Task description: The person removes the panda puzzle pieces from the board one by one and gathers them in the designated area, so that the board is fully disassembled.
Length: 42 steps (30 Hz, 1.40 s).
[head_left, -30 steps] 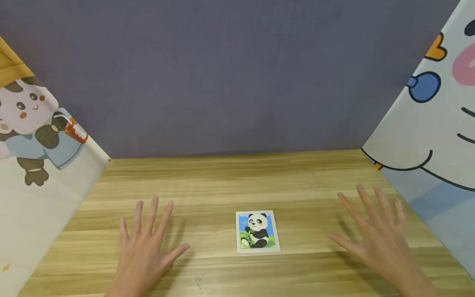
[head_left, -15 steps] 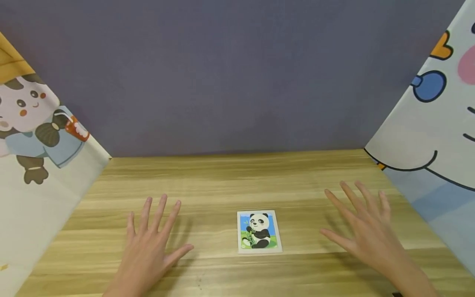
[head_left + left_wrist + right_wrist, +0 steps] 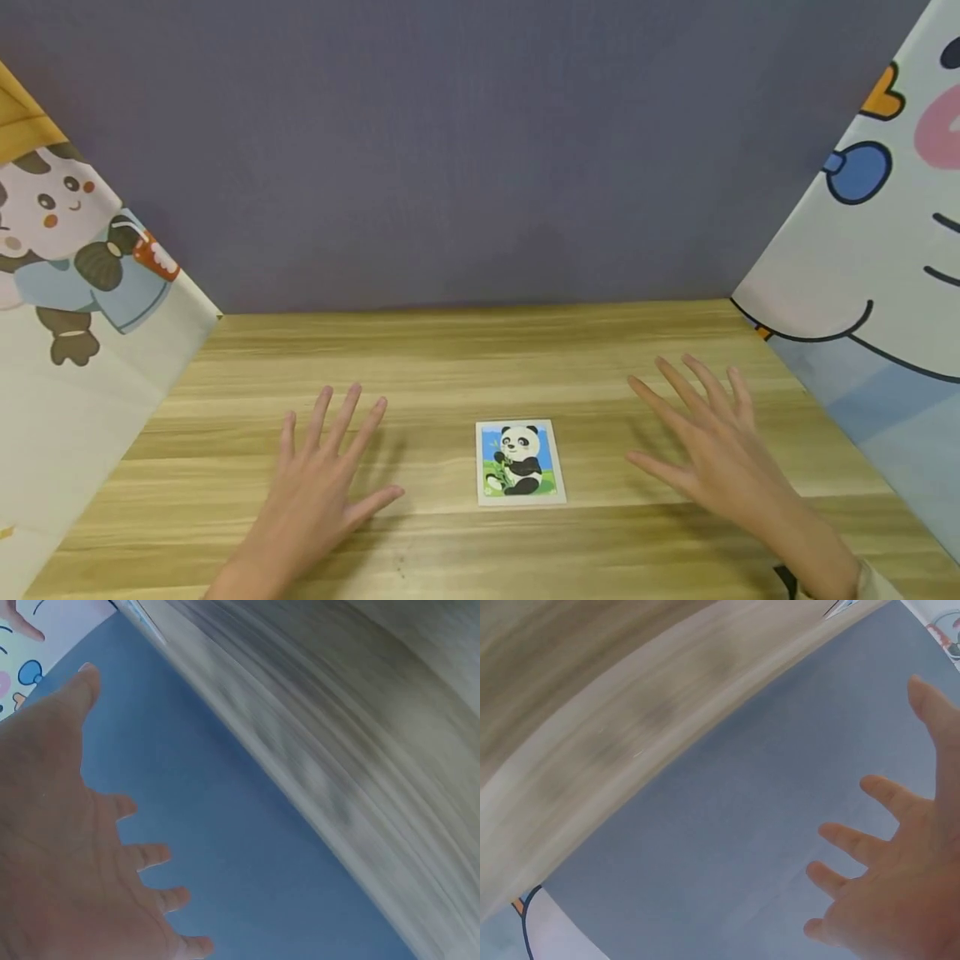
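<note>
A white-bordered panda picture card [image 3: 521,463] lies flat near the middle of the wooden table. To its left, my left hand [image 3: 318,483] hovers above the wood with fingers spread and nothing held. On the other side, my right hand [image 3: 712,454] is also over the table, fingers apart and holding nothing. Both thumbs point in toward the card, apart from it. In the left wrist view the left palm [image 3: 60,855] shows with its fingers extended, and the right wrist view likewise shows the right hand [image 3: 900,855] bare.
The wood-grain table [image 3: 450,358] ends at a dark grey back wall [image 3: 465,158]. White side panels with cartoon prints, a left panel [image 3: 90,400] and a right panel [image 3: 840,267], flank it. A sleeve cuff [image 3: 873,581] shows at the right wrist.
Both hands have moved inward toward the card and slightly away from me, fingers still spread. The card keeps its place on the table; the head view shifts slightly.
</note>
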Tool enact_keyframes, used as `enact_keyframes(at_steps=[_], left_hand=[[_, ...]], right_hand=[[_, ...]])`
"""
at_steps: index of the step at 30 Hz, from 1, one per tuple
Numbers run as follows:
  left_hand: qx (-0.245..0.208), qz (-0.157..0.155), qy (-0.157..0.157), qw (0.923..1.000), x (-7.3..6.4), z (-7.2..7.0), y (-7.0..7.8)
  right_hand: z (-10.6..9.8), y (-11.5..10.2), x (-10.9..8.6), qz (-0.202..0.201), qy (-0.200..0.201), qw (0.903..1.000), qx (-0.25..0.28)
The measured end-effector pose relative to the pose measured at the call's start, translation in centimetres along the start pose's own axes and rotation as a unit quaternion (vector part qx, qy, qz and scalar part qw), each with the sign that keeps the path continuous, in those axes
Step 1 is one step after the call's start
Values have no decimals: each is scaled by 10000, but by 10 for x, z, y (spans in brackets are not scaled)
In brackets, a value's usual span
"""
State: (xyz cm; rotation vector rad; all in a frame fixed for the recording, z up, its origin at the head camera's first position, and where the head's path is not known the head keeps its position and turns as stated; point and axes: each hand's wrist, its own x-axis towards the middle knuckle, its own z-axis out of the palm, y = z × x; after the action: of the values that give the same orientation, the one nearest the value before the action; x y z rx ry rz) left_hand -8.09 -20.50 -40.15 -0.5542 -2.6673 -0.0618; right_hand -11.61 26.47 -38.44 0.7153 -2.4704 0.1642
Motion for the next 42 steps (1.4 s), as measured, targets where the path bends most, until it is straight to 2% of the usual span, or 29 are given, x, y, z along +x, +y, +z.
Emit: enact_keyframes(at_steps=[6,10,15,22,29,37,42], left_hand=[[-136,134,-209,9996,6,2,5],[-314,206,-346,9987,9,3,8],[-609,330,-484,9964,14,5,13],[-902,542,-739,9917,22,8,27],[-1033,899,-816,9872,30,14,39],[-1158,1492,-1087,9760,47,24,62],[-1215,1690,-1397,9681,55,30,74]], right_hand=[[0,0,4,-5,-91,10000,2],[1,-3,5,76,-428,9988,229],[5,-11,9,148,-1042,9917,732],[14,-22,21,-55,-1286,9869,974],[24,-36,36,-36,-1721,9740,1473],[34,-46,51,-26,-1816,9667,1803],[41,-48,60,3,-1997,9584,2041]])
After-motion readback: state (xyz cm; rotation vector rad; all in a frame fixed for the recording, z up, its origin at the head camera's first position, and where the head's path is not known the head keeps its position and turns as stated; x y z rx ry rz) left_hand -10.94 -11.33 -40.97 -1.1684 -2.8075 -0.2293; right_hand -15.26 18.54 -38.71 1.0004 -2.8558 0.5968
